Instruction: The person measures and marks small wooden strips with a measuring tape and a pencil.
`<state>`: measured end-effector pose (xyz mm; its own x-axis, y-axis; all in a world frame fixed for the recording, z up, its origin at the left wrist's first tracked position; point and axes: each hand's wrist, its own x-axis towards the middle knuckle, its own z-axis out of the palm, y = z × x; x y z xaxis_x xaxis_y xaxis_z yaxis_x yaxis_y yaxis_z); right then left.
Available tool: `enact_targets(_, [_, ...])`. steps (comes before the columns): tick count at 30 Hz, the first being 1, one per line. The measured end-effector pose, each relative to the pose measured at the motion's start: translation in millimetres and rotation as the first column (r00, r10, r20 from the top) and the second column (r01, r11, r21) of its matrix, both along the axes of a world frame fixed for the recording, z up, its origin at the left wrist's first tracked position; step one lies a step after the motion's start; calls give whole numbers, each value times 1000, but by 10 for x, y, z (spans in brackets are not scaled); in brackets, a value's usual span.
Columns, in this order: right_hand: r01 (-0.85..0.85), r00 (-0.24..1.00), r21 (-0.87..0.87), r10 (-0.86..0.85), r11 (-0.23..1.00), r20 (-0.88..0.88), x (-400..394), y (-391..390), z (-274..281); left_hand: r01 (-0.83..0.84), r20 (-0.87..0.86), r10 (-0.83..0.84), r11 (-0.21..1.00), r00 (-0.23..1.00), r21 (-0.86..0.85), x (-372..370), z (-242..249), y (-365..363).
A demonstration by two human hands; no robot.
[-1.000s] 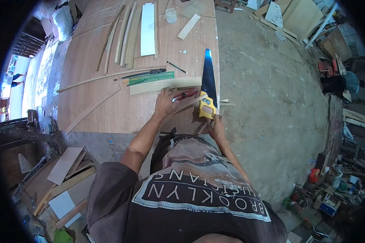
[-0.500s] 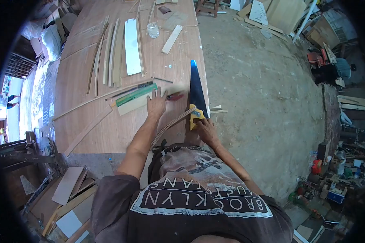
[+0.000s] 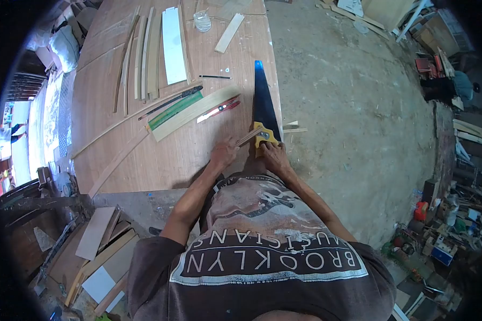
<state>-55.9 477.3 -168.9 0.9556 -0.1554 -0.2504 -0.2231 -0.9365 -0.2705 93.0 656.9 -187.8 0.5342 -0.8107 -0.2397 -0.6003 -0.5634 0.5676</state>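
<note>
My left hand (image 3: 225,154) is closed around thin wooden strips (image 3: 250,137), whose far ends lie against the saw's handle. My right hand (image 3: 276,158) grips the yellow handle of a hand saw (image 3: 266,107) near the table's right edge, its dark blade pointing away from me. Left of the saw lie a red utility knife (image 3: 219,110) and a pale wooden board (image 3: 198,112). Beside the board are a green strip (image 3: 175,111) and a dark, slim tool (image 3: 171,101). A pencil (image 3: 215,76) rests farther up.
Long wooden strips (image 3: 154,53) and a white panel (image 3: 174,48) lie on the wooden table (image 3: 118,155). A clear glass (image 3: 202,21) stands near a short slat (image 3: 230,33). Offcuts (image 3: 99,232) are piled at lower left; clutter (image 3: 450,230) lines the right side.
My left hand has left the pale board and come back toward me, taking hold of the thin strips. The board now lies turned beside the green strip. My right hand stays on the saw.
</note>
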Motion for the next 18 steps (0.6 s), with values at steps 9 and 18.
enact_targets(9, [-38, 999, -15, 38, 999, 29, -101, -26, -40, -200, -165, 134, 843, 977, -499, 157, 897, 17])
enact_targets(18, [285, 865, 679, -487, 677, 122, 112, 129, 566, -295, -538, 9, 844, 843, -448, 361, 1396, 102])
